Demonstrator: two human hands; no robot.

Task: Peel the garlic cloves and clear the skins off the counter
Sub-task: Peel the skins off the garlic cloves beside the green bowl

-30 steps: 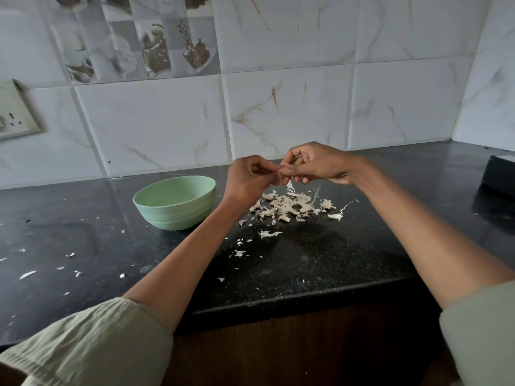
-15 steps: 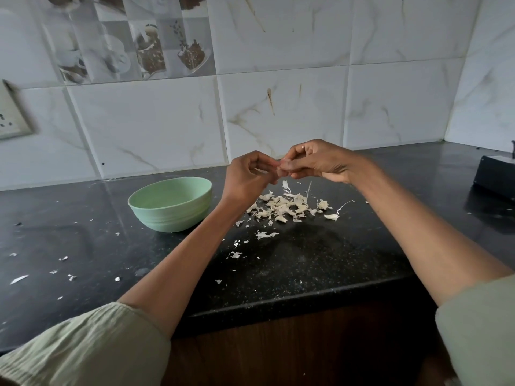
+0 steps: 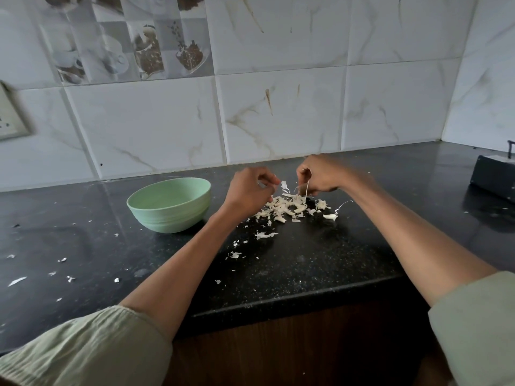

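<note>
Hands have parted: left hand [image 3: 250, 189] curled (contents unclear), right hand [image 3: 320, 176] pinching skin strip [image 3: 306, 188] above black counter [image 3: 320, 254].

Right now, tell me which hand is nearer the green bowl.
Left. The left hand hovers just right of the green bowl, above the skin pile's near edge; the right hand is farther right, beyond the pile.

We see a glossy speckled stone table [image 3: 306, 263], matt green plastic bowl [image 3: 170, 211], papery dry skins [image 3: 284, 207], and glazed marbled tiles [image 3: 278, 115].

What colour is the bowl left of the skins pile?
Pale mint green bowl, plain; head view.
</note>
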